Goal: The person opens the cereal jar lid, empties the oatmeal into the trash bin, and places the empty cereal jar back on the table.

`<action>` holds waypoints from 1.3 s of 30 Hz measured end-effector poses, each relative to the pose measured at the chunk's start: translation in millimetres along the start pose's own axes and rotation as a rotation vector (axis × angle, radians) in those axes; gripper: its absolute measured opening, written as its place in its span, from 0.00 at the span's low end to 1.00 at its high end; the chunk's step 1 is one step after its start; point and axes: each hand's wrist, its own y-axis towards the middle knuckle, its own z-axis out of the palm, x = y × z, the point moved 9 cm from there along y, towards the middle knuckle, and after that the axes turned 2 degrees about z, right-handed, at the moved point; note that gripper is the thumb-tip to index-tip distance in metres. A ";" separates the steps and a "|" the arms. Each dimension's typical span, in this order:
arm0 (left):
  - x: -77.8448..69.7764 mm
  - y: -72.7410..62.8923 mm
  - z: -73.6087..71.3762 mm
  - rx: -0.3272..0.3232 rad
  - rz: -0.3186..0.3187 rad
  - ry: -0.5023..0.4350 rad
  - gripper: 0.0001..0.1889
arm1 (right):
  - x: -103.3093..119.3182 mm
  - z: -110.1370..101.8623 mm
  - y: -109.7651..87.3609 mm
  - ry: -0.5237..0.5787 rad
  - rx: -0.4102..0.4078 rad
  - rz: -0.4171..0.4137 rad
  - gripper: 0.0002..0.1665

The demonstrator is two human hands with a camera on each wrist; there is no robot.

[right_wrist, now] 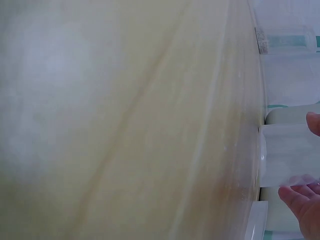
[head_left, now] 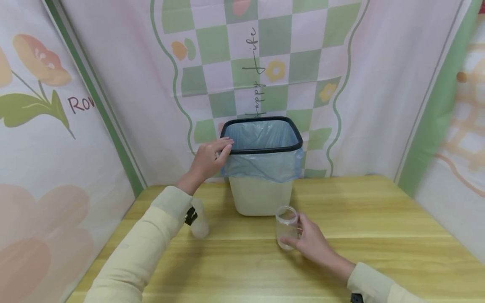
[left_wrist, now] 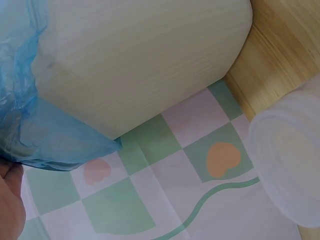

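A cream trash can [head_left: 261,195] with a black rim and a blue bag [head_left: 261,166] stands upright on the table. My left hand [head_left: 212,158] holds its rim at the left front corner, fingers over the edge. In the left wrist view that hand [left_wrist: 11,200] shows only partly, against the bag. In front of the can, my right hand [head_left: 308,240] grips a clear plastic jar [head_left: 286,227], thumb on the near side and fingers behind. The jar is upright with its mouth uncovered. The right wrist view shows the jar [right_wrist: 285,155] between thumb and fingers.
A translucent white container [head_left: 201,223] stands on the wooden table [head_left: 235,269], partly hidden by my left forearm. Printed cloth [head_left: 242,50] hangs behind the can, and more cloth [head_left: 38,147] borders the left side.
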 end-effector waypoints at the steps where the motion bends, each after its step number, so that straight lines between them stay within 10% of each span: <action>1: 0.7 -0.3 0.4 0.006 -0.005 0.001 0.15 | 0.5 0.1 -0.2 0.001 0.003 -0.003 0.38; 16: 3.5 -4.4 3.8 0.076 -0.044 0.004 0.18 | 0.4 2.7 2.0 -0.009 0.047 -0.031 0.39; 25: 4.1 -13.4 -9.9 0.002 -0.024 0.018 0.19 | 5.3 -1.5 -0.1 -0.036 0.070 -0.052 0.41; 39: 17.5 -49.2 -30.8 -0.004 -0.113 0.001 0.20 | 27.8 -27.5 -7.7 -0.064 -0.001 -0.122 0.47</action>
